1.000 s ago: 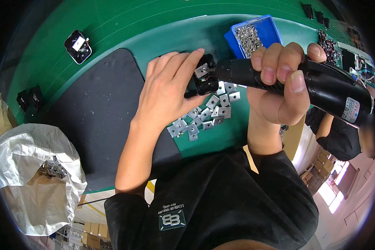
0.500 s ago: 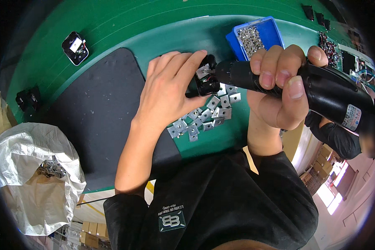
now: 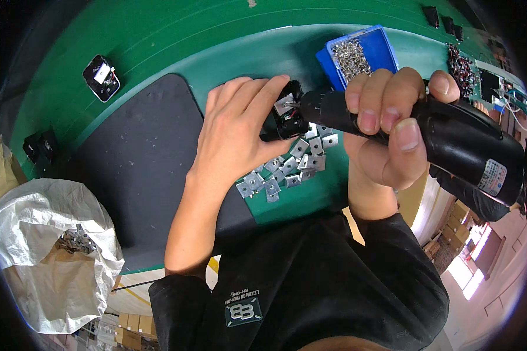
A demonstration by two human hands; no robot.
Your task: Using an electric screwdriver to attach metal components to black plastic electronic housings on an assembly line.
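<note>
My left hand (image 3: 234, 120) is closed around a small black plastic housing (image 3: 291, 126), its fingers along the far side and the thumb at the near side. Inside the housing sits a silvery metal plate (image 3: 284, 106). My right hand (image 3: 392, 120) grips a black electric screwdriver (image 3: 457, 137), held almost level. The screwdriver's tip points left and meets the plate in the housing; whether a screw is under it is too small to tell. Several square metal plates with centre holes (image 3: 298, 147) lie in a loose pile just below the housing.
Beyond my right hand stands a blue bin (image 3: 386, 50) of small metal screws (image 3: 350, 58). A dark mat (image 3: 140, 164) covers the table's left part. A similar housing (image 3: 102, 78) lies at far left, black parts (image 3: 40, 146) nearer. A whitish sack (image 3: 52, 199) holds metal pieces. Another person's dark sleeve (image 3: 468, 196) shows right.
Both hands keep their grip, and the screwdriver's tip stays at the plate inside the housing. The screwdriver's rear end has dipped slightly, and the whole view has shifted a little.
</note>
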